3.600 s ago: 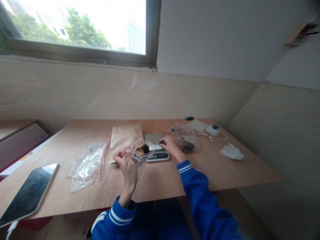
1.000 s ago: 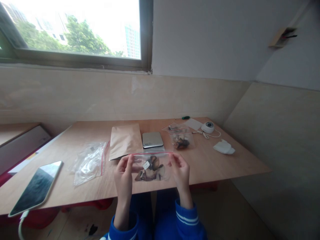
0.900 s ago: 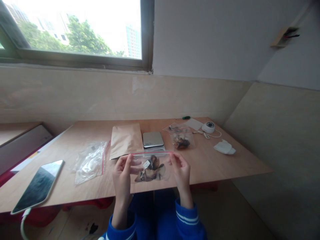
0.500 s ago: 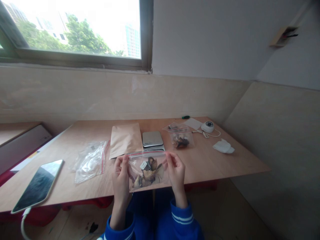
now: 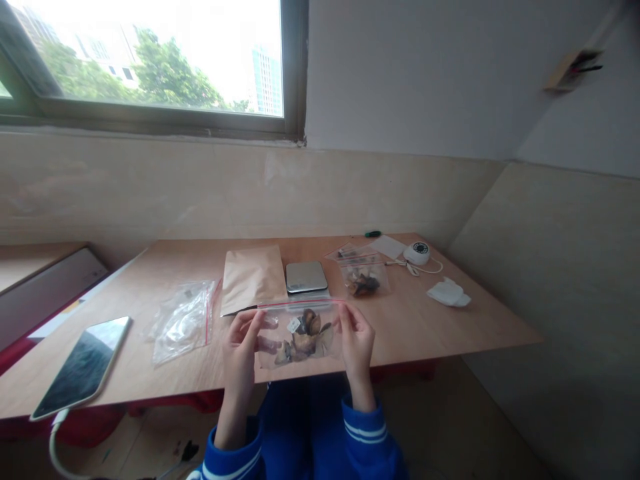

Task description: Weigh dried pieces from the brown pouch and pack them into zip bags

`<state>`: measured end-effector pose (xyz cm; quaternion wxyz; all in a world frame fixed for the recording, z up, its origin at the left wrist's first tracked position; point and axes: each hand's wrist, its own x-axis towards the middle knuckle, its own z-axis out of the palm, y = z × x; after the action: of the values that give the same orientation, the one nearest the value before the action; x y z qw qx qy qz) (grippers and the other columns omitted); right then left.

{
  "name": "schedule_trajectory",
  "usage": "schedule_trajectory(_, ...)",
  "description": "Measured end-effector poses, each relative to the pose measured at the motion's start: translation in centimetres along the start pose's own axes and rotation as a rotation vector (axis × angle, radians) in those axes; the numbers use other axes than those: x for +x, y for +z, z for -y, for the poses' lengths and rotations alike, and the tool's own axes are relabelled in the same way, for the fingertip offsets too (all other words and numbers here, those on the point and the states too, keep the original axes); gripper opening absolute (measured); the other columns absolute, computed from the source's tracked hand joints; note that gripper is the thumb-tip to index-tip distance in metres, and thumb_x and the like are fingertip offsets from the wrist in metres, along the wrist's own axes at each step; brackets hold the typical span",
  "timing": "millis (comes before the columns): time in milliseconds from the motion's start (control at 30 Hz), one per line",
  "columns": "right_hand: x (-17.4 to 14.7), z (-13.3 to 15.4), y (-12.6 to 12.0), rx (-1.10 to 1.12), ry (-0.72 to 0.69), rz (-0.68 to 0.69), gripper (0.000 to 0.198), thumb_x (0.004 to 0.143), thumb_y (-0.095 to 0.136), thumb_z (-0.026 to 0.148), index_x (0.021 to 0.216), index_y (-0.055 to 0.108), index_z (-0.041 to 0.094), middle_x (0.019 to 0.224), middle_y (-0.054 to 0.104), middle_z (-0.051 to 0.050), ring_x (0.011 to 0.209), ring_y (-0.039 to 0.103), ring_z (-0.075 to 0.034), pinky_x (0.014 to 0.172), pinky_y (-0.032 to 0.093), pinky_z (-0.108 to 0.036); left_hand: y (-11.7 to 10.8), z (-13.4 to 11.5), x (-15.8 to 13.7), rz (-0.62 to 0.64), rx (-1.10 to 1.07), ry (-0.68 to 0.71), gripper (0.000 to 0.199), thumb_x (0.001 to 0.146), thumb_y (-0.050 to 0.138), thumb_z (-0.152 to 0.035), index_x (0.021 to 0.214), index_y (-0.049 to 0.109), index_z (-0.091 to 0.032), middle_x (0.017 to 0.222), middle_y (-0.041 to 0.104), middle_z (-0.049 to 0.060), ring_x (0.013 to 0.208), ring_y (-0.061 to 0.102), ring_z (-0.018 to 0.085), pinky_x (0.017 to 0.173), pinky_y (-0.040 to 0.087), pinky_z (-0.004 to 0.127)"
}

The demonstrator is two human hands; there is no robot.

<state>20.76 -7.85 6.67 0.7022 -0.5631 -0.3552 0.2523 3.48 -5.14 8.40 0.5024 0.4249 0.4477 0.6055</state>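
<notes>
A clear zip bag [image 5: 295, 337] with a red seal line along its top is stretched between my two hands above the table's near edge. Inside it lie several dried brown pieces, perhaps mushrooms, and a small white packet. My left hand [image 5: 243, 343] pinches its upper left corner, and my right hand [image 5: 356, 333] pinches the upper right. Just beyond the bag sits a small silver scale [image 5: 306, 276], its front partly covered by the bag's top. A flat kraft paper pouch [image 5: 253, 277] lies to the left of the scale.
Empty-looking clear zip bags [image 5: 185, 320] and a plugged-in phone [image 5: 84, 363] lie on the left of the wooden table [image 5: 400, 340]. To the right are filled zip bags [image 5: 364, 277], a white round device [image 5: 417, 252] with a cable, and a crumpled white tissue [image 5: 449, 292].
Both hands have tilted the zip bag so its lower edge lifts slightly towards the table. The pieces inside sit a little higher and further right. My grip stays at both corners.
</notes>
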Motion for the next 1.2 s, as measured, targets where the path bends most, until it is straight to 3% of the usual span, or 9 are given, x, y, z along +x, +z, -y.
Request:
schedule_trajectory(167,0.0,-0.2,0.1,-0.055,-0.050,0.028,0.039,0.087,0.055,0.050,0.097,0.072,0.016,0.061,0.063,-0.001,0.059,0.060,-0.016,0.062,0.049,-0.027,0.1,-0.4,-0.5,-0.096,0.077,0.098,0.028,0.078,0.065,-0.042,0.093,0.058,-0.019,0.059,0.062,-0.004,0.037,0.055,0.010,0.037,0.043,0.020)
schedule_trajectory(400,-0.4,-0.2,0.6,-0.038,-0.040,0.015,0.036,0.084,0.058,0.049,0.092,0.070,0.016,0.076,0.069,-0.006,0.064,0.063,-0.018,0.062,0.052,-0.030,-0.1,-0.7,-0.6,-0.093,0.132,0.163,0.023,0.080,0.063,-0.040,0.088,0.057,-0.019,0.075,0.067,-0.002,0.039,0.056,0.009,0.040,0.044,0.020)
schedule_trajectory(533,-0.4,-0.1,0.6,-0.057,-0.092,-0.006,0.030,0.085,0.058,0.044,0.089,0.069,0.017,0.092,0.070,-0.009,0.083,0.065,-0.021,0.076,0.052,-0.033,-0.3,-0.6,-0.5,-0.085,0.106,0.175,0.021,0.080,0.063,-0.038,0.088,0.056,-0.020,0.078,0.067,-0.001,0.049,0.063,0.012,0.048,0.050,0.022)
schedule_trajectory(733,-0.3,0.1,0.4,-0.067,-0.179,-0.015,0.025,0.086,0.058,0.039,0.085,0.068,0.016,0.088,0.069,-0.007,0.088,0.064,-0.021,0.085,0.049,-0.035,-0.4,0.1,-0.2,-0.132,0.078,0.222,0.020,0.079,0.065,-0.036,0.087,0.059,-0.019,0.076,0.067,0.000,0.063,0.068,0.015,0.054,0.052,0.023)
schedule_trajectory(900,-0.5,0.4,0.6,0.014,-0.128,-0.025,0.025,0.085,0.060,0.040,0.084,0.068,0.017,0.088,0.069,-0.006,0.089,0.065,-0.021,0.086,0.049,-0.036,0.2,0.4,-0.1,-0.189,0.044,0.236,0.020,0.080,0.065,-0.037,0.084,0.059,-0.018,0.075,0.066,-0.001,0.066,0.068,0.015,0.060,0.053,0.024)
schedule_trajectory(1067,-0.4,0.0,0.9,0.182,0.003,-0.046,0.031,0.083,0.060,0.048,0.086,0.063,0.017,0.083,0.071,-0.006,0.079,0.069,-0.020,0.076,0.054,-0.034,1.1,1.3,-0.2,-0.105,-0.029,0.134,0.028,0.081,0.063,-0.044,0.090,0.059,-0.018,0.076,0.064,0.000,0.068,0.065,0.014,0.063,0.052,0.024)
schedule_trajectory(1200,-0.3,-0.1,1.3,0.229,0.043,-0.011,0.033,0.082,0.061,0.049,0.089,0.060,0.017,0.082,0.073,-0.007,0.073,0.070,-0.020,0.071,0.055,-0.032,1.5,2.0,-0.1,-0.097,0.005,0.196,0.029,0.081,0.063,-0.044,0.093,0.062,-0.018,0.071,0.061,-0.001,0.063,0.055,0.009,0.061,0.046,0.020)
